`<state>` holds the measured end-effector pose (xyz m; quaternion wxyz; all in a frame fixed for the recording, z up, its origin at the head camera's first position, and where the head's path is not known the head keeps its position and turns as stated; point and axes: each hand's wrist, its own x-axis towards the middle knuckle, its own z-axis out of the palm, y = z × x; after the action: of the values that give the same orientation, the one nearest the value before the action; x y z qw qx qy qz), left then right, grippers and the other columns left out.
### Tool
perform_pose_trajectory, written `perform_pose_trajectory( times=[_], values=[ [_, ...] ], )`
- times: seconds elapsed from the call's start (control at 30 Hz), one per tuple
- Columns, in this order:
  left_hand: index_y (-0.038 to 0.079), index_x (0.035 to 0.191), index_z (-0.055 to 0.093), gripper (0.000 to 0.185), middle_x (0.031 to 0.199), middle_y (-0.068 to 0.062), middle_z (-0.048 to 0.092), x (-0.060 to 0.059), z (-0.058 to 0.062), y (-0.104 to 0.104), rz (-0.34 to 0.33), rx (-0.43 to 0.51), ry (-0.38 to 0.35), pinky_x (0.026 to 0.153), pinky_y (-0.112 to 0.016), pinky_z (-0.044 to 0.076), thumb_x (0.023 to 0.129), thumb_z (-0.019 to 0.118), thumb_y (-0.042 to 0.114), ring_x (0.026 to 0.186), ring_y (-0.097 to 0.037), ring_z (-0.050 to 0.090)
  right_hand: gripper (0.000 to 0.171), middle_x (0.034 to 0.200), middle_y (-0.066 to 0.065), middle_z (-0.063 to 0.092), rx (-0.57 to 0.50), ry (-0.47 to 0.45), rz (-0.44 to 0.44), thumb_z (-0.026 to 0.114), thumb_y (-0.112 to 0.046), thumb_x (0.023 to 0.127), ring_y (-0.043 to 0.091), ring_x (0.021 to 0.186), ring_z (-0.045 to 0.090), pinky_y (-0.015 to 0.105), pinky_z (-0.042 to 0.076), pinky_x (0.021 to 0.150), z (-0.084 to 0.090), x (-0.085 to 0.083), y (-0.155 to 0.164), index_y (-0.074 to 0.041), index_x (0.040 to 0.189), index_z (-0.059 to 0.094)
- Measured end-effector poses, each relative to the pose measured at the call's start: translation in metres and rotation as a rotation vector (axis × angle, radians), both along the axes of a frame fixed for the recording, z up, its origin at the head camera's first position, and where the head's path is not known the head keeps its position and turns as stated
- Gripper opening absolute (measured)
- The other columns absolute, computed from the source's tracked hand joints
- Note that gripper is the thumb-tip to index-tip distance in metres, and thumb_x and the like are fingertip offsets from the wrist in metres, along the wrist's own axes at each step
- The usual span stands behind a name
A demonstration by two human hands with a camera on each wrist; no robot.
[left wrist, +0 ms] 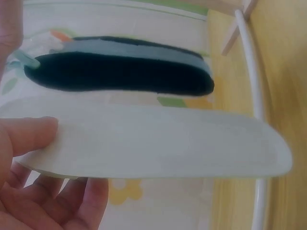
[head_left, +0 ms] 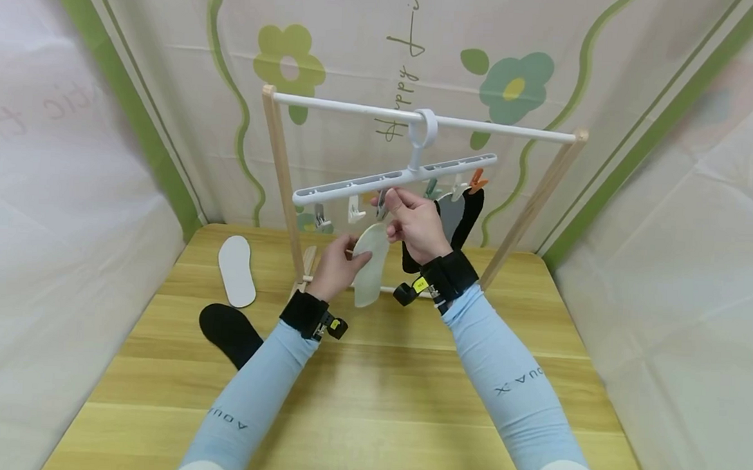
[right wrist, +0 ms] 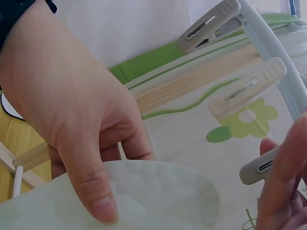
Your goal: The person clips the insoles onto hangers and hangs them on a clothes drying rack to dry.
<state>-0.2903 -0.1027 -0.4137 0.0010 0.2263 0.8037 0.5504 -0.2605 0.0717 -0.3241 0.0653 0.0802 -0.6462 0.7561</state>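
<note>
A pale greenish-white insole (head_left: 369,280) hangs upright from my left hand (head_left: 334,268), pinched near its upper end with the thumb on the near face. My right hand (head_left: 422,226) pinches a grey clothespin (right wrist: 256,170) under the middle of the white hanger (head_left: 353,187). In the right wrist view, the insole's rounded tip stands a little apart from that clothespin. Beyond my right hand, a grey insole (head_left: 452,213) and black insoles (head_left: 473,214) hang from the hanger's right half, where an orange clothespin (head_left: 477,181) and a green one (left wrist: 26,60) show.
The hanger hooks over a white rod (head_left: 343,107) between wooden posts (head_left: 280,169). A white clothespin (head_left: 354,210) and another grey clothespin (head_left: 321,218) dangle at the hanger's left. On the table's left lie a white insole (head_left: 237,271) and a black insole (head_left: 228,332), partly under my left forearm.
</note>
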Motion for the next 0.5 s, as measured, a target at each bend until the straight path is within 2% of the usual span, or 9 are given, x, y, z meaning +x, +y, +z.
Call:
perform_pose_trajectory(
  times=[0.2, 0.5],
  values=[
    [0.003, 0.116, 0.061, 0.026, 0.103, -0.012, 0.064, -0.003, 0.002, 0.003, 0.004, 0.004, 0.001, 0.071, -0.036, 0.056, 0.094, 0.07, 0.013, 0.082, -0.023, 0.064, 0.038, 0.114, 0.02, 0.065, -0.02, -0.029, -0.058, 0.06, -0.034, 0.095, 0.011, 0.05, 0.052, 0.021, 0.048, 0.047, 0.002, -0.001, -0.003, -0.006, 0.118, 0.07],
    [0.005, 0.114, 0.06, 0.024, 0.103, -0.009, 0.063, -0.003, 0.011, 0.007, 0.003, -0.001, -0.007, 0.071, -0.035, 0.052, 0.095, 0.069, 0.015, 0.082, -0.023, 0.06, 0.04, 0.106, 0.011, 0.069, -0.037, -0.043, -0.067, 0.062, -0.037, 0.093, 0.011, 0.052, 0.053, 0.02, 0.049, 0.048, 0.0, -0.003, -0.005, -0.005, 0.116, 0.072]
  ],
)
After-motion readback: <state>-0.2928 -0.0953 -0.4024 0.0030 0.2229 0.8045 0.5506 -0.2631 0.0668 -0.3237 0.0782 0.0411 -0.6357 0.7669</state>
